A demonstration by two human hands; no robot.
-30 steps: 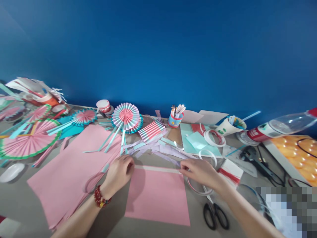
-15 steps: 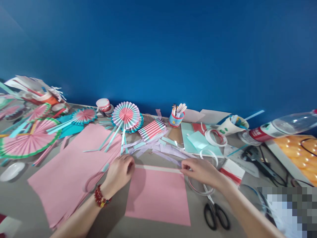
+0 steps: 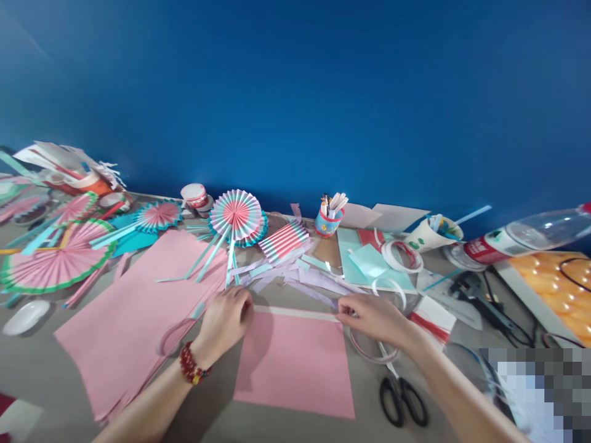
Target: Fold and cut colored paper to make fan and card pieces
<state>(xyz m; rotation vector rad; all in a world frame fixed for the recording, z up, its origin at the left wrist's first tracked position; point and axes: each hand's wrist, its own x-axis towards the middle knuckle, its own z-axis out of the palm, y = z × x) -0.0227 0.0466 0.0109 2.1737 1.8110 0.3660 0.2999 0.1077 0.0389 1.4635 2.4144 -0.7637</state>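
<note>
A rectangular pink paper sheet lies flat in front of me, with a strip of white tape along its far edge. My left hand, with a red bead bracelet at the wrist, is closed with curled fingers at the strip's left end. At the opposite end my right hand pinches the strip near the sheet's corner. The fingertips of the left hand are partly hidden. Black-handled scissors lie just right of the sheet, their blades beside a tape roll under my right forearm.
Large pink sheets lie to the left. Behind my hands are paper scraps, a pleated rosette and a pen cup. To the right are a white tape roll, a glue gun and a plastic bottle.
My left hand has shifted very slightly to the right. The right hand, the pink sheet and the strip stay in place.
</note>
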